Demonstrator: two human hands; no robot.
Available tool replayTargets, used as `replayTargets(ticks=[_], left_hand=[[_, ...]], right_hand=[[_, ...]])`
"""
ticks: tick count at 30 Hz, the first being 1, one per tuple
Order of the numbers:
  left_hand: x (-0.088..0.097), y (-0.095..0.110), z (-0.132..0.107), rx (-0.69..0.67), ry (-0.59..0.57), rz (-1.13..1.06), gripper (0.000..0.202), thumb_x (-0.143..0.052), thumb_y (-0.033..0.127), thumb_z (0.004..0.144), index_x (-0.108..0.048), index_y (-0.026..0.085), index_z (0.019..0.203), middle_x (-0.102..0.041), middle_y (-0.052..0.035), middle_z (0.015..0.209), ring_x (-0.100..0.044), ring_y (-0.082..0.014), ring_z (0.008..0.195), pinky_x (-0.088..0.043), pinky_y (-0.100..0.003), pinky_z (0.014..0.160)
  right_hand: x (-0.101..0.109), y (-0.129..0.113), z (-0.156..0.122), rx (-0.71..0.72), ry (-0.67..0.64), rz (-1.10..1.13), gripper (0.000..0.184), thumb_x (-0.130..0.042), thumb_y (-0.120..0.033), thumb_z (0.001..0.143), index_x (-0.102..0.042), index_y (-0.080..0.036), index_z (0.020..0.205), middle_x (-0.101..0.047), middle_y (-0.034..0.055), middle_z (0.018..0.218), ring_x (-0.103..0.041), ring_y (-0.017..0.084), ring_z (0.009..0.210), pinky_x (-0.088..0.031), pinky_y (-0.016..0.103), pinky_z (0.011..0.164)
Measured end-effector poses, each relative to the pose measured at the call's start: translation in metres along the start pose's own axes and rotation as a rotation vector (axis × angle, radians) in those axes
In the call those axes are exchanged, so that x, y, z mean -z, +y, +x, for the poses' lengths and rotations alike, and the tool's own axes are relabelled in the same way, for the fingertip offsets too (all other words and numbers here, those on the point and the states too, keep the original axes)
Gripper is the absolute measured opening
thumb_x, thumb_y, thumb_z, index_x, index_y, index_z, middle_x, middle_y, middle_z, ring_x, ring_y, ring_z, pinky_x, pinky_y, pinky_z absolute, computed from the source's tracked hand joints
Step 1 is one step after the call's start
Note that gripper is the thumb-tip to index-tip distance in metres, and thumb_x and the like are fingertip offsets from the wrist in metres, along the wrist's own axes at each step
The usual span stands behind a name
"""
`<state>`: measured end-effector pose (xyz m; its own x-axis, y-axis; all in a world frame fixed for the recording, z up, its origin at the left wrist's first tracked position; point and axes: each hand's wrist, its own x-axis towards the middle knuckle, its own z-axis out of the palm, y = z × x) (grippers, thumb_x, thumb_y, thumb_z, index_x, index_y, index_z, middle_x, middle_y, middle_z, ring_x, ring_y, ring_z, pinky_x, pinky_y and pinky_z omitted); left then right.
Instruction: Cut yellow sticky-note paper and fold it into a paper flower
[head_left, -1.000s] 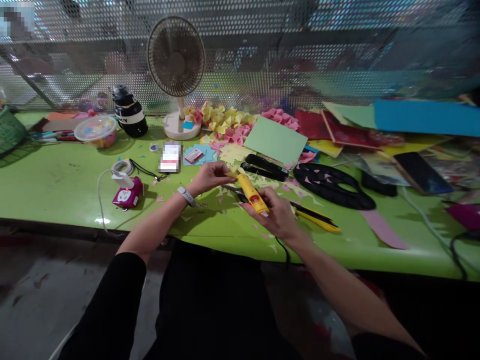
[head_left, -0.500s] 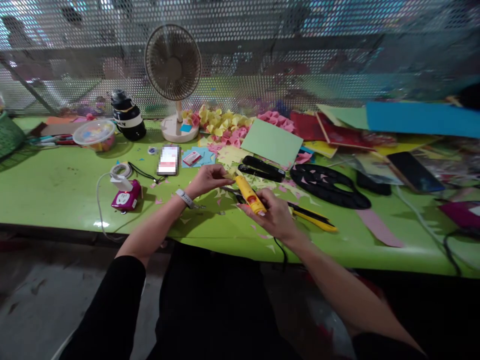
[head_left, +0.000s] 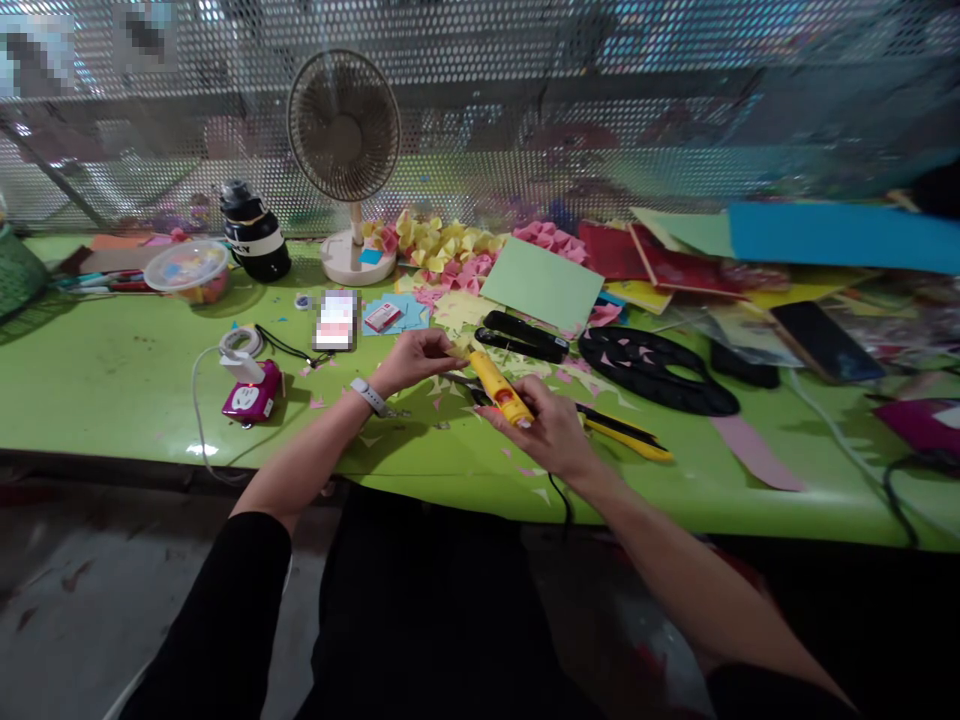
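Observation:
My right hand [head_left: 551, 425] is wrapped round a yellow hot glue gun [head_left: 499, 385], whose front end points up and left. A dark cord [head_left: 561, 498] hangs over the table edge below that hand. In a fingertip pinch, my left hand [head_left: 418, 362] holds a small piece of yellow paper [head_left: 459, 350] close against the glue gun's front end. Whether the two touch, I cannot tell. Dark scissors [head_left: 472, 387], partly hidden, lie under the hands among paper scraps. Beyond them rests a black stapler [head_left: 523, 337].
A yellow-and-black cutter [head_left: 626, 437] lies right of my right hand, near a black pad [head_left: 660, 370]. Yellow paper flowers [head_left: 442, 243] are heaped behind, beside a fan [head_left: 345, 130]. A purple power adapter [head_left: 253, 395], a phone [head_left: 335, 320] and a black bottle [head_left: 255, 235] stand leftward.
The view has shifted very slightly. Both hands keep nearly the same place and hold, with the glue gun still against or close to the yellow paper.

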<state>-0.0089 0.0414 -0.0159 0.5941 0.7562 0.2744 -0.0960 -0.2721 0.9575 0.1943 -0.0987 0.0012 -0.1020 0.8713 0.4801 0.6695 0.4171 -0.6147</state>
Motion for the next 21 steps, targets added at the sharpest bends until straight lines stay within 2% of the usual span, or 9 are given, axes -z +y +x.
replayTargets(ticks=[15,21], left_hand=[[-0.0007,0.0038,-0.0016,0.036,-0.014,0.01,0.046,-0.088,0.047,0.066,-0.057,0.014,0.072,-0.063,0.0,0.067,-0.061,-0.0092,0.064,-0.049,-0.025,0.061],[-0.0001,0.0019,-0.0007,0.028,-0.022,0.014,0.044,-0.088,0.045,0.067,-0.058,0.013,0.071,-0.065,-0.0011,0.069,-0.062,-0.0089,0.065,-0.049,-0.025,0.062]], right_hand=[[0.0009,0.0032,-0.0011,-0.011,-0.009,-0.006,0.036,-0.069,-0.053,0.087,-0.046,-0.026,0.083,-0.049,-0.0047,0.06,-0.042,0.013,0.046,-0.031,0.028,0.048],[0.0013,-0.0007,0.0012,-0.015,0.0,-0.005,0.04,-0.066,-0.058,0.088,-0.043,-0.026,0.081,-0.048,-0.0044,0.06,-0.043,0.013,0.047,-0.031,0.029,0.048]])
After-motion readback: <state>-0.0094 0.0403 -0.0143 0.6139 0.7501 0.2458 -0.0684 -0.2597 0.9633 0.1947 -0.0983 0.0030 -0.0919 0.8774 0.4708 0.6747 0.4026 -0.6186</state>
